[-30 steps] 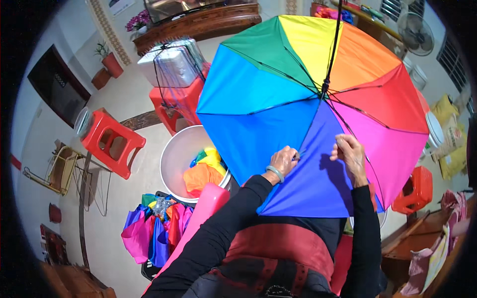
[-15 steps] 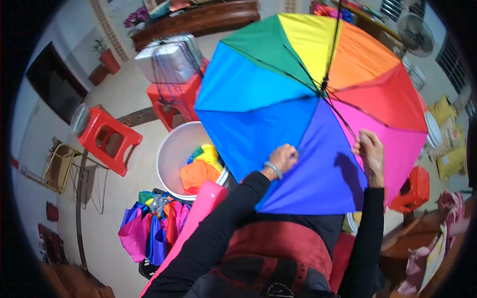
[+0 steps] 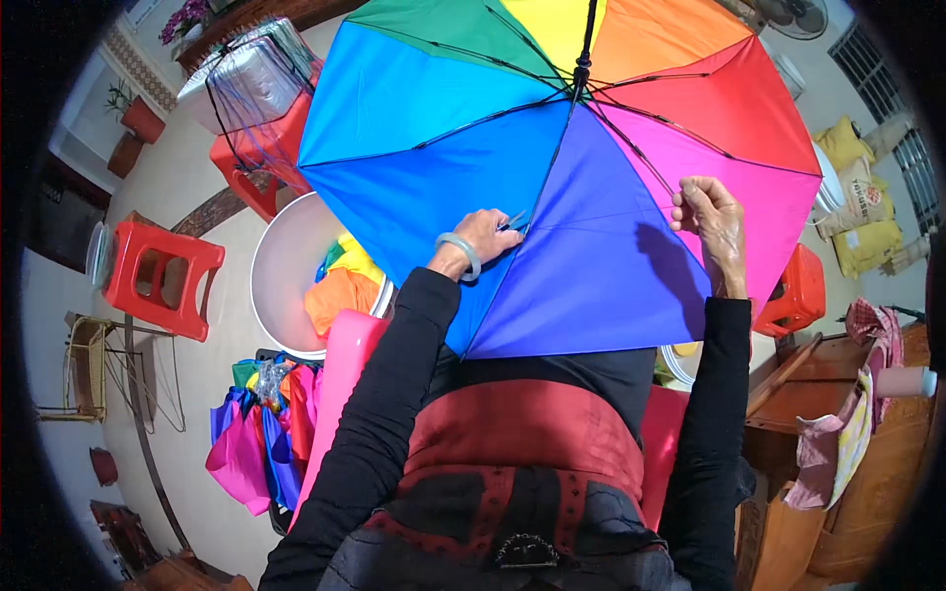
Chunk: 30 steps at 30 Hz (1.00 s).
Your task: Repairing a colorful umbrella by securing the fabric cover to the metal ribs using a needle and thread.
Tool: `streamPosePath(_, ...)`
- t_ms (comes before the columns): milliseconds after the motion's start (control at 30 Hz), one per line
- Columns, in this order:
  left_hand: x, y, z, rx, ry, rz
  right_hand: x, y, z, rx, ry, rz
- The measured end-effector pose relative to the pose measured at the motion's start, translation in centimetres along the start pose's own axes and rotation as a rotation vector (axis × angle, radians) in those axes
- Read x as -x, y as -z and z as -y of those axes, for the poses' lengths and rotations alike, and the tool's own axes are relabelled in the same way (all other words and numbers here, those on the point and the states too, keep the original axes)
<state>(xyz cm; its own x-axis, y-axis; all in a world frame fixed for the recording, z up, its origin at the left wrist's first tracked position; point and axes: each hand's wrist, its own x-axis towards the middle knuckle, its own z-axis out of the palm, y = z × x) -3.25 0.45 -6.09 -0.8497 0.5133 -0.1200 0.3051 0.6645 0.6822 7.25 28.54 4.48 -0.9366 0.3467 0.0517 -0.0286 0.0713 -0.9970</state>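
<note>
An open rainbow umbrella (image 3: pixel 597 241) lies over my lap, its underside with black ribs and shaft (image 3: pixel 585 49) facing me. My left hand (image 3: pixel 484 237), with a pale bangle at the wrist, is closed at the rib between the blue and purple panels. A small bluish pointed tool (image 3: pixel 513 222) sticks out of its fingers; its exact kind is unclear. A thin thread (image 3: pixel 601 216) stretches from there over the purple panel to my right hand (image 3: pixel 708 212). The right fingers are pinched together on the thread, above the pink panel and close to another rib.
At left stand a white bucket (image 3: pixel 264 281) holding colourful cloth, a bundle of folded umbrellas (image 3: pixel 261 433) and a red stool (image 3: pixel 163 279). Wrapped packs rest on another red stool (image 3: pixel 258 148) behind. To the right are a red stool (image 3: pixel 796 291), yellow sacks (image 3: pixel 859 236) and wooden furniture (image 3: pixel 838 512).
My view has shifted, so the umbrella sits higher and further left. My left hand has moved away from my right, and the thread between them now shows. The right hand stays pinched.
</note>
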Motion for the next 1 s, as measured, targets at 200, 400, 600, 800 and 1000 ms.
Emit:
streamPosePath(200,1.1,-0.3,-0.2,-0.141,-0.026,-0.001,0.7,-1.2,1.3,-0.014,0.054,0.013)
streamPosePath(400,0.7,-1.0,-0.8,-0.358,-0.086,-0.01,1.9,-3.5,3.4,-0.01,0.123,0.089)
streamPosePath(600,0.3,-1.2,-1.3,-0.438,-0.045,-0.015,3.0,-5.1,4.8,0.107,0.162,0.181)
streamPosePath(800,0.3,-2.3,-1.6,-0.409,-0.03,-0.081,3.9,-5.0,5.6,0.258,0.17,0.19)
streamPosePath(1000,1.7,-1.6,-2.7,-0.365,-0.065,-0.121,4.9,-5.1,5.5,0.163,0.111,0.182)
